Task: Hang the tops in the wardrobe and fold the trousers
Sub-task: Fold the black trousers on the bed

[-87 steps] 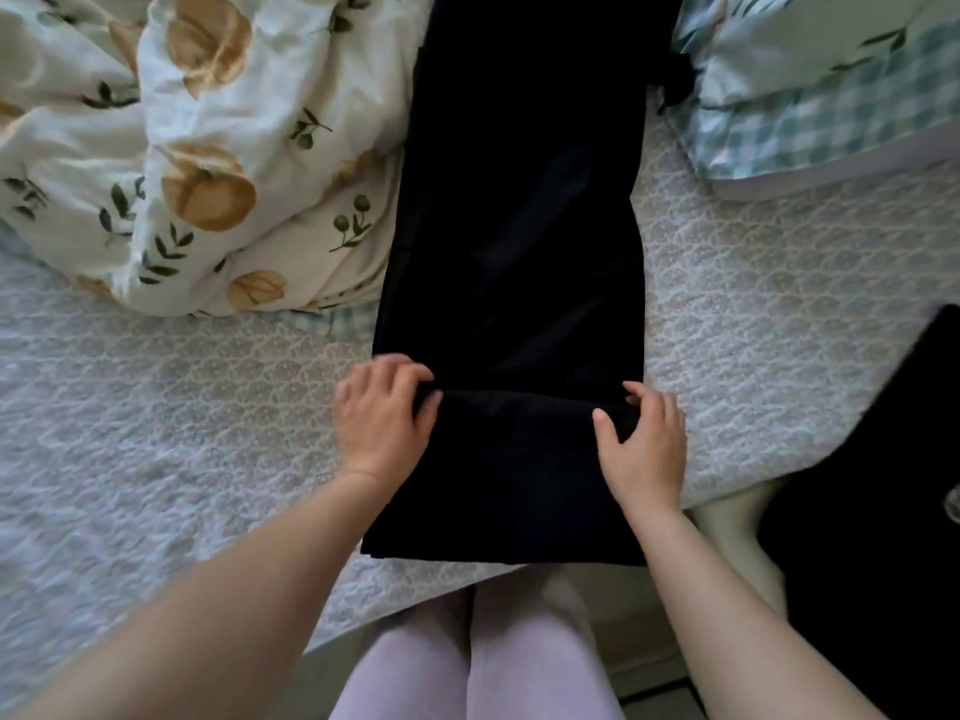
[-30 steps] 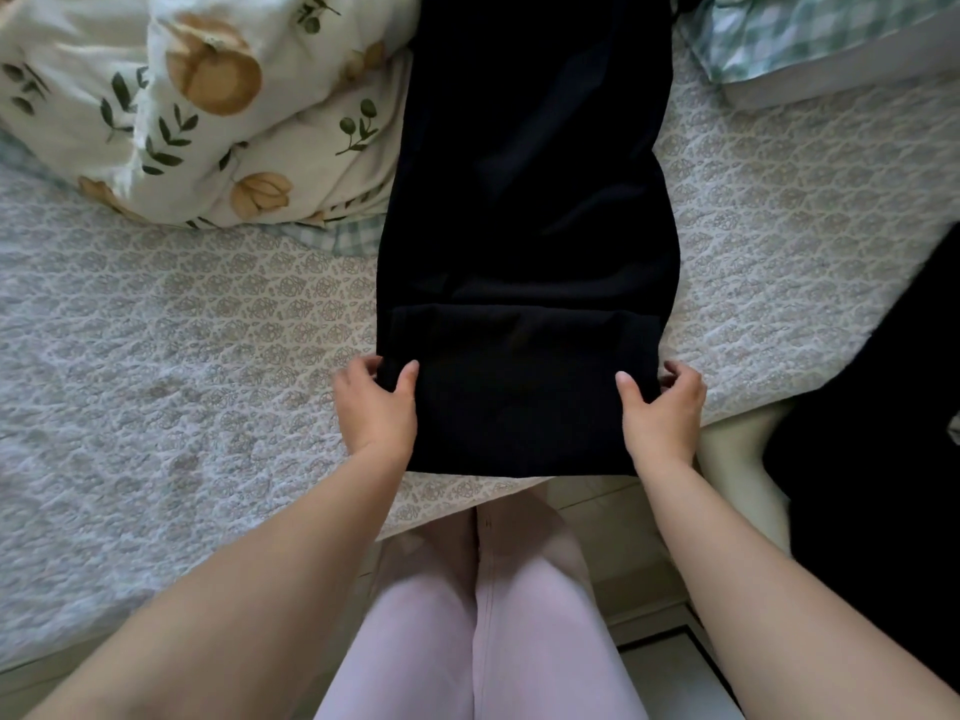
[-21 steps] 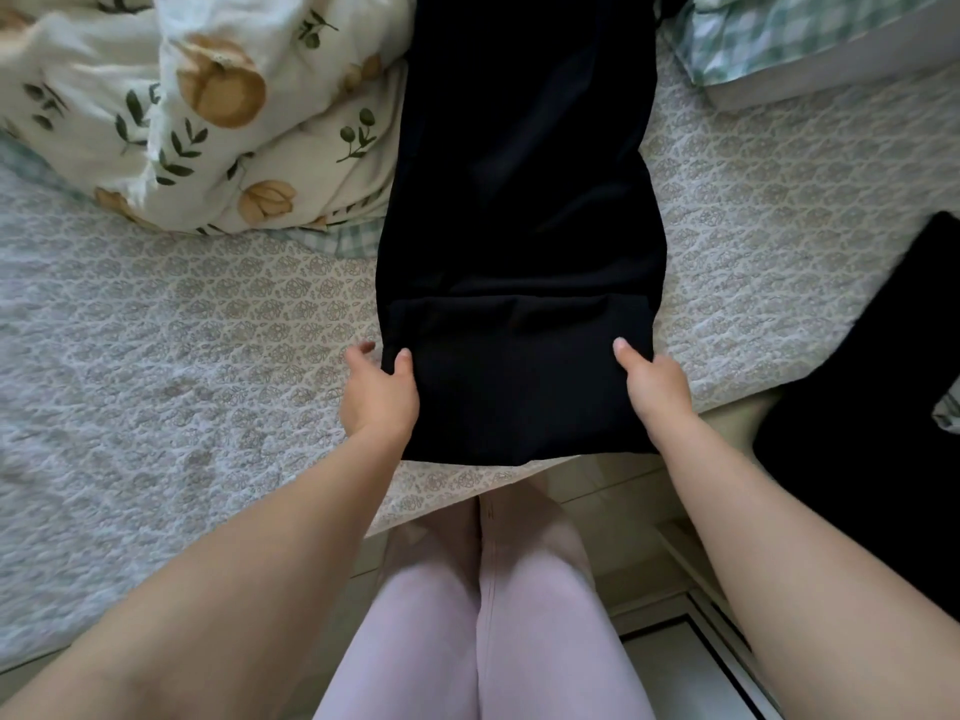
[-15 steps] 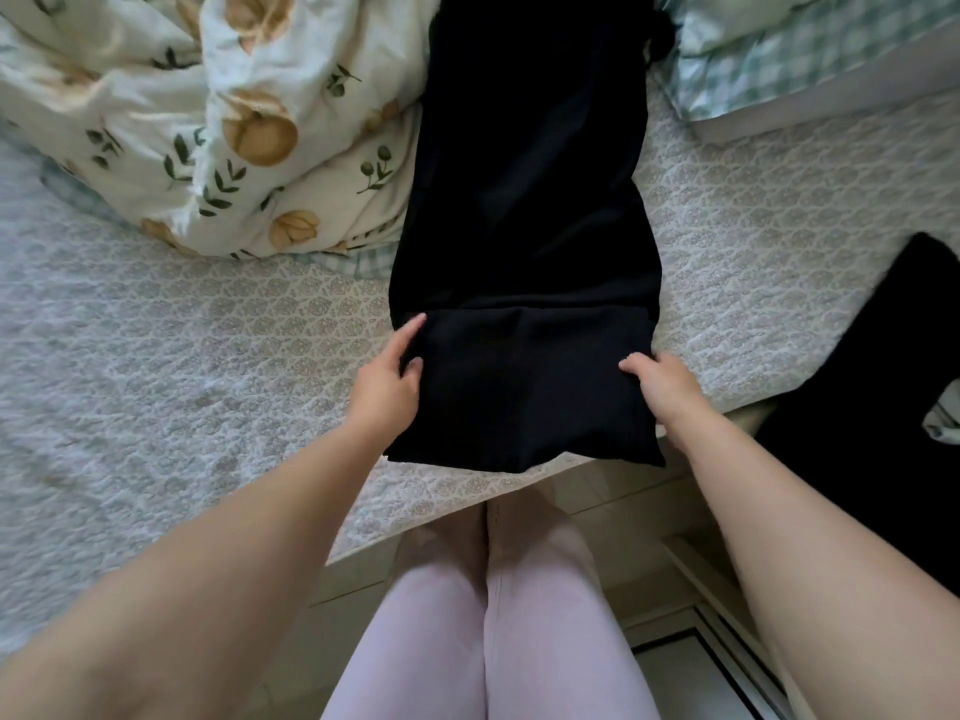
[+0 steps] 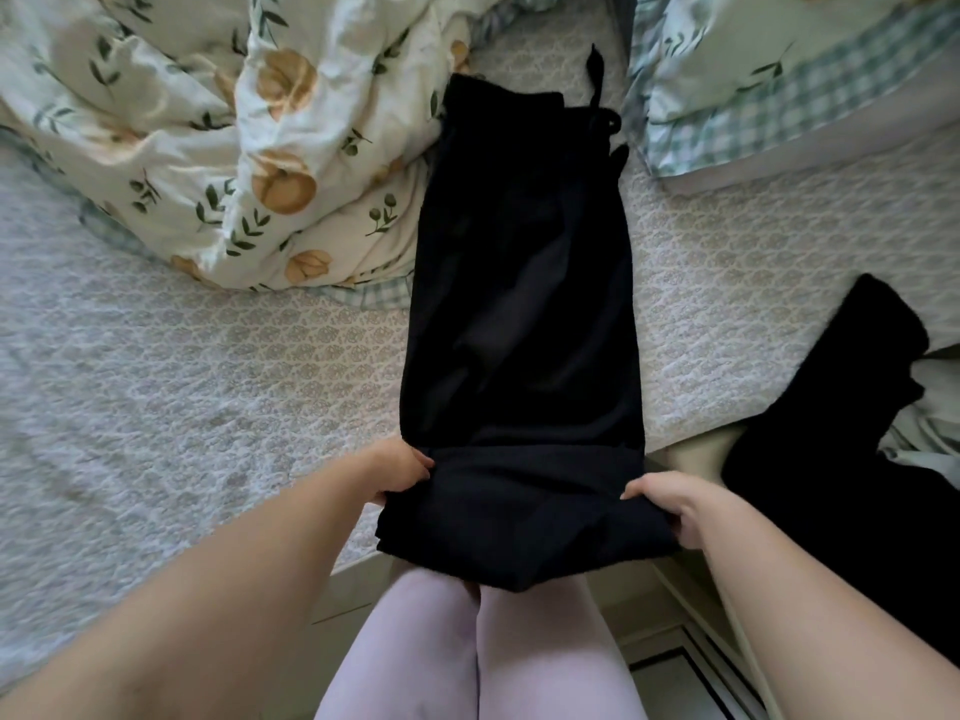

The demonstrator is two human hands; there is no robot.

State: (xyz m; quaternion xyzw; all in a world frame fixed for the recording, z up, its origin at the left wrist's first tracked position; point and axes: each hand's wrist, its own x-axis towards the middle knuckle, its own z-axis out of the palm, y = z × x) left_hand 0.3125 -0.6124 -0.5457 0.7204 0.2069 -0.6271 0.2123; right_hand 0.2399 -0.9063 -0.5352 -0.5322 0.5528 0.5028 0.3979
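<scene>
Black trousers (image 5: 519, 304) lie lengthwise on the bed, waistband at the far end, the near end folded into a thick band that hangs over the bed's front edge. My left hand (image 5: 397, 472) grips the left side of that folded band, fingers curled into the cloth. My right hand (image 5: 670, 504) grips its right side, thumb on top and fingers underneath. The band is lifted slightly off the mattress toward me.
A crumpled floral duvet (image 5: 218, 148) lies at the back left, touching the trousers. A checked pillow (image 5: 789, 85) sits at the back right. Another black garment (image 5: 831, 433) drapes over the bed's right front corner. The grey patterned bedspread (image 5: 182, 381) lies bare to the left.
The folded near end has slid toward me and now hangs past the bed edge. Both hands moved nearer with it. The waistband end has come into view.
</scene>
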